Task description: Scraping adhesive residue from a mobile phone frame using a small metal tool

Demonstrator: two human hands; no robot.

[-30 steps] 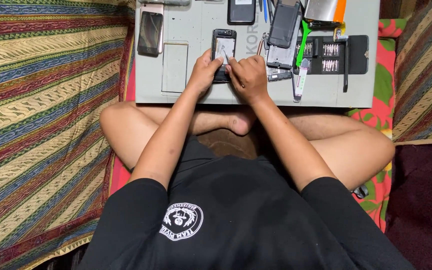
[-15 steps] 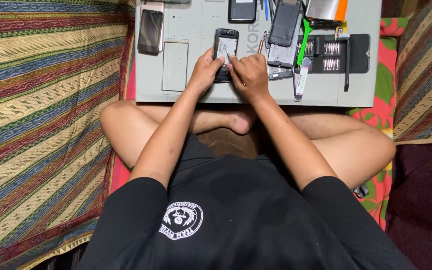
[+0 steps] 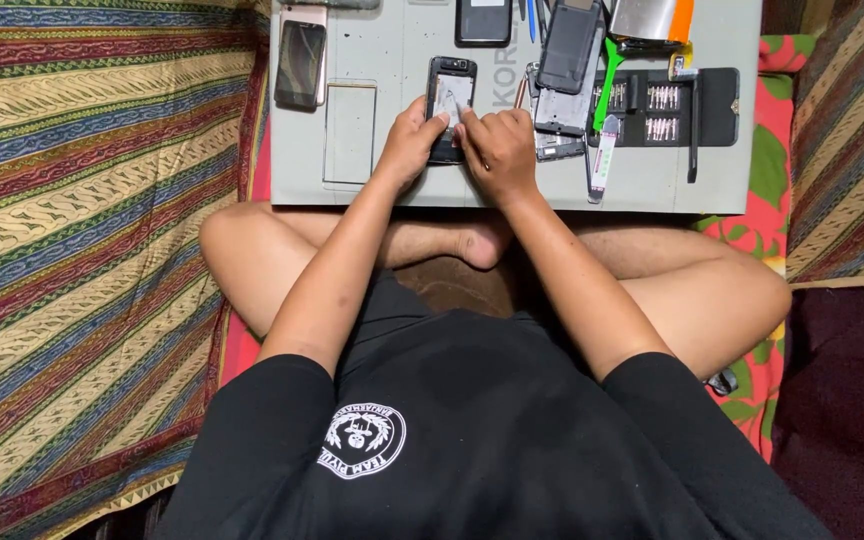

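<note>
Upper centre of frame: small black phone [image 3: 449, 105] lies on grey work mat [image 3: 372, 60], screen pale. Left hand [image 3: 410, 145] curls fingers around phone's lower left edge, gripping it. Right hand [image 3: 497, 150] presses on lower right side, fingers bent closed; whether they pinch a tool cannot be told. Just right of hands: opened phone frame [image 3: 564, 60], green pry tool [image 3: 607, 85], black screwdriver bit case [image 3: 687, 105]. Upper left of mat: pink-edged phone [image 3: 300, 60]. Striped cloth [image 3: 82, 250] fills left side.
</note>
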